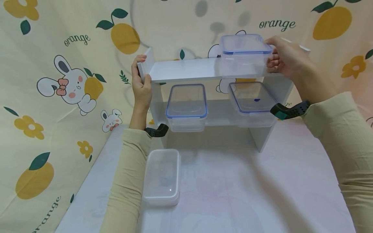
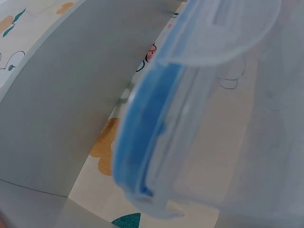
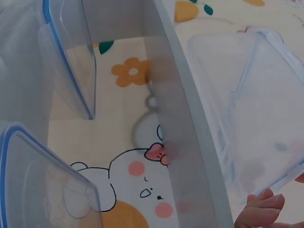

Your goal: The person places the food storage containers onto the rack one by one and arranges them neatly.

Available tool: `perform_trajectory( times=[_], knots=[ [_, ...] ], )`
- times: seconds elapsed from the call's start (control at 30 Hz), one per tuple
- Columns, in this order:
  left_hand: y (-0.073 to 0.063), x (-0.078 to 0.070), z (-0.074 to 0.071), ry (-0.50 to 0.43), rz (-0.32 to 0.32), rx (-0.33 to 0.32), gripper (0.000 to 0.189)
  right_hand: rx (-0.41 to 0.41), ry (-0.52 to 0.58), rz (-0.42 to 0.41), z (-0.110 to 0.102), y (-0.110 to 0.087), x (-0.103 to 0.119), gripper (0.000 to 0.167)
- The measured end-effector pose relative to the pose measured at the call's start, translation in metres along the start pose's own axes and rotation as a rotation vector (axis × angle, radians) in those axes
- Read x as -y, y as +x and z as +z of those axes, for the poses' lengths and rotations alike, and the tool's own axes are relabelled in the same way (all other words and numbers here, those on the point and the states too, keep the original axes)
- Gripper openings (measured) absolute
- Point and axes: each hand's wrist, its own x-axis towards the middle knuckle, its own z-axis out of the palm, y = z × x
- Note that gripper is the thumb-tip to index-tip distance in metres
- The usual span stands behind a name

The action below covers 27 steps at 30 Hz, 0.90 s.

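Note:
My right hand [image 1: 287, 58] holds the right side of a clear lidded food container [image 1: 244, 63] with a blue seal, at the right end of the upper board of a white shelf unit [image 1: 183, 69]. In the right wrist view, the fingertips [image 3: 261, 209] show by this container's lower edge. My left hand [image 1: 141, 84] grips the shelf's left side panel, thumb in front and fingers around the outside. On the lower board stand two more blue-sealed containers, one on the left [image 1: 186, 103] and one on the right [image 1: 253, 100]. The left one looms close in the left wrist view [image 2: 209, 118].
A frosted container with a whitish lid [image 1: 161, 176] sits on the white tabletop [image 1: 227, 187], beside my left forearm and in front of the shelf. Behind the shelf hangs a cream cloth [image 1: 175, 26] printed with oranges and rabbits. Each wrist wears a black band [image 1: 157, 130].

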Motion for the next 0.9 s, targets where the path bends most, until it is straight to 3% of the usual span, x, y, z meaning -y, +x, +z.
perform_trajectory(
  times=[0.13, 0.5, 0.73, 0.9],
  knots=[
    [-0.003, -0.007, 0.002, -0.012, 0.0, -0.003, 0.044, -0.034, -0.011, 0.008, 0.0, 0.001, 0.0, 0.03],
    [0.001, 0.006, -0.001, -0.01, 0.021, 0.001, 0.046, -0.16, 0.075, -0.035, 0.0, -0.008, -0.008, 0.044],
    [0.001, 0.006, -0.002, 0.001, 0.024, 0.007, 0.046, -0.195, 0.282, -0.124, 0.003, -0.027, -0.02, 0.017],
    [0.002, 0.006, -0.003, 0.008, 0.025, 0.008, 0.045, -0.184, 0.354, -0.151, 0.009, -0.037, -0.03, 0.014]
  ],
)
